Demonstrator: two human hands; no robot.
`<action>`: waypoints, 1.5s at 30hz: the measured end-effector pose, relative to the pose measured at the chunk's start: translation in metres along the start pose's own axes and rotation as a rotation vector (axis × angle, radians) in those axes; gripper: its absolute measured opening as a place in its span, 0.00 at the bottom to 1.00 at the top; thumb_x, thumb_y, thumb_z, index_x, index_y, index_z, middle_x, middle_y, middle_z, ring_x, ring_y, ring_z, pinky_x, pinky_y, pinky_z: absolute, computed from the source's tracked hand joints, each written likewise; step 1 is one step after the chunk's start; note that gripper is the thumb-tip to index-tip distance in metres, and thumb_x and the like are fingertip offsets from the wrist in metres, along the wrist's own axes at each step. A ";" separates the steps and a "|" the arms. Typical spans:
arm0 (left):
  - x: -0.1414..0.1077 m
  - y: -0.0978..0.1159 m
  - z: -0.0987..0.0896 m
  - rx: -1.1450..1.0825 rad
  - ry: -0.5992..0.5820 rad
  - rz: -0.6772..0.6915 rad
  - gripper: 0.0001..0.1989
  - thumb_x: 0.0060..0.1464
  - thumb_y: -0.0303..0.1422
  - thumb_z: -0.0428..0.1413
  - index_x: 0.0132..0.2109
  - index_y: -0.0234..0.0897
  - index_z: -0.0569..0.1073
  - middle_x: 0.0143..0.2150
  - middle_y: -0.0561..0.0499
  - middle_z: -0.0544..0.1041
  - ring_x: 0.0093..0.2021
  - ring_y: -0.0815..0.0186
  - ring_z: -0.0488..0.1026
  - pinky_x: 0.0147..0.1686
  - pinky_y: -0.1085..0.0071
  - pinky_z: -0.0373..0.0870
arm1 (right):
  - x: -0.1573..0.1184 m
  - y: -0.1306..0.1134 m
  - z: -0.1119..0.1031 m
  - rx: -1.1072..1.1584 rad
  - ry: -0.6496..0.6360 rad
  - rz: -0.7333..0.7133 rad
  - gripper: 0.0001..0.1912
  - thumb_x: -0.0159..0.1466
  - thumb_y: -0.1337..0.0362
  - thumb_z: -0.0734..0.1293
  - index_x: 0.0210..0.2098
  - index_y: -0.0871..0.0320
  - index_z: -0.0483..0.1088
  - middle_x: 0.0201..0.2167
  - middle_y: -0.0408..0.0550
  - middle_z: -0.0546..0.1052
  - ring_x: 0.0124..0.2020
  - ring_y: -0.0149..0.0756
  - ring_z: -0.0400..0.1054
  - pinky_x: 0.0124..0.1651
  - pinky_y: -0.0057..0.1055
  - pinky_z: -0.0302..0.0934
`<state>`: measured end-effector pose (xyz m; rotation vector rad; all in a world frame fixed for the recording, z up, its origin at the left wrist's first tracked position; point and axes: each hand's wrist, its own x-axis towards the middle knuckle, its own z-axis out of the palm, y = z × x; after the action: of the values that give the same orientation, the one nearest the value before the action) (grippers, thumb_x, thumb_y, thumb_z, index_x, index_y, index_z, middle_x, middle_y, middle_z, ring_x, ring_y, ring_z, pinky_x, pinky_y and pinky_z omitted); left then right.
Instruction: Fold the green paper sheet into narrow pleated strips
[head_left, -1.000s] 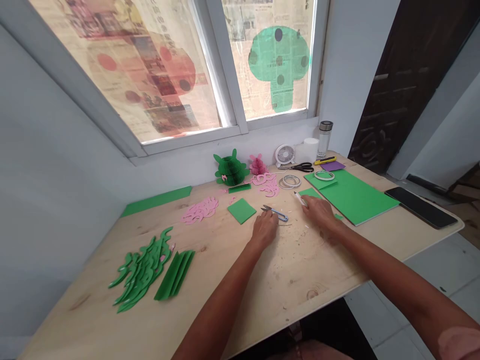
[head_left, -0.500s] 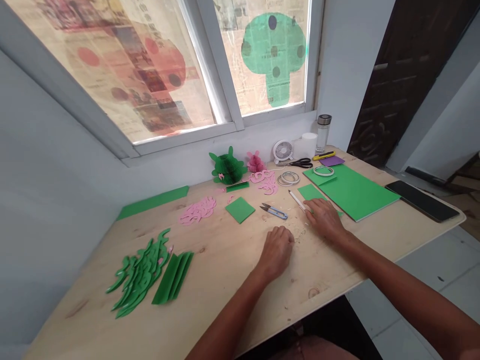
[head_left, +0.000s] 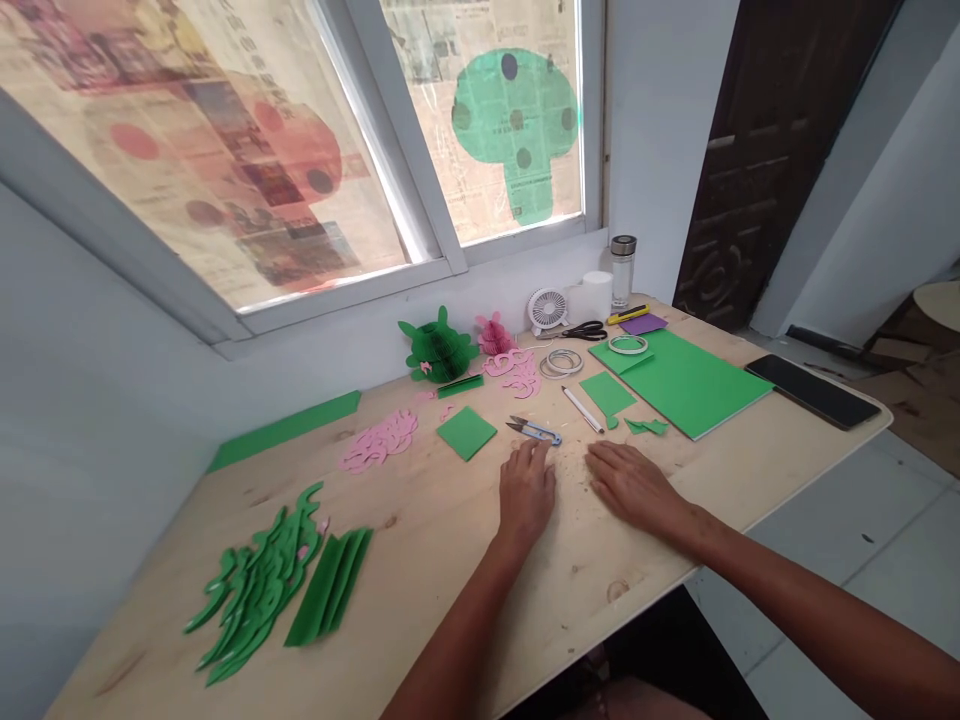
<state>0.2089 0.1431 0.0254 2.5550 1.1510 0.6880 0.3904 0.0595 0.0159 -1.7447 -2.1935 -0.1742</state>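
In the head view, the only 1 I have to watch through, what has just changed is the grip: the right hand (head_left: 637, 487) is off the white pen (head_left: 583, 409). I see it lying flat on the worktop (head_left: 570, 610), fingers together and extended, released as far as I can judge. The left hand (head_left: 527, 490) rests with loosely bent fingers just below the blue-handled snips (head_left: 534, 431); its underside is hidden, but I see nothing held in it. I cannot tell whether a fingertip touches the handle. For the paper work, I read this as both tools being down and both hands free.

The pen lies slanted, well within the right hand's reach, beside the small green sheet (head_left: 608, 393). Green scraps (head_left: 648, 427) sit between that sheet and the right hand, and the green square (head_left: 466, 433) lies left of the snips.

Against the picture from 1 second ago, the differences are plain to me. The left hand was over the snips and the right hand held the pen; now both tools lie uncovered. The right hand has drawn back towards me, so the scraps it partly covered are in sight. The green square looks undisturbed.
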 end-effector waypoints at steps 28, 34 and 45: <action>0.004 0.039 0.024 0.057 -0.075 0.229 0.20 0.55 0.26 0.52 0.55 0.39 0.67 0.58 0.44 0.69 0.58 0.54 0.63 0.55 0.52 0.60 | 0.001 0.046 -0.019 -0.043 -0.088 0.198 0.17 0.66 0.65 0.57 0.51 0.60 0.68 0.55 0.58 0.69 0.57 0.47 0.61 0.57 0.46 0.54; -0.025 0.044 0.016 -0.143 -0.195 0.564 0.12 0.56 0.27 0.53 0.47 0.42 0.72 0.49 0.49 0.75 0.53 0.60 0.67 0.51 0.60 0.64 | -0.043 0.045 -0.030 0.080 -0.046 0.110 0.15 0.66 0.66 0.57 0.47 0.55 0.72 0.51 0.52 0.74 0.52 0.41 0.67 0.53 0.40 0.59; -0.020 0.045 0.028 0.130 -0.119 0.698 0.08 0.59 0.22 0.48 0.34 0.35 0.68 0.33 0.48 0.72 0.37 0.62 0.69 0.35 0.66 0.66 | 0.032 0.049 -0.031 -0.194 -0.102 0.130 0.10 0.60 0.74 0.63 0.39 0.60 0.72 0.38 0.56 0.76 0.42 0.44 0.67 0.46 0.37 0.53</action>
<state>0.2406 0.0976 0.0135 3.0638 0.2445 0.5907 0.4371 0.0919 0.0503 -2.0365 -2.1864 -0.2805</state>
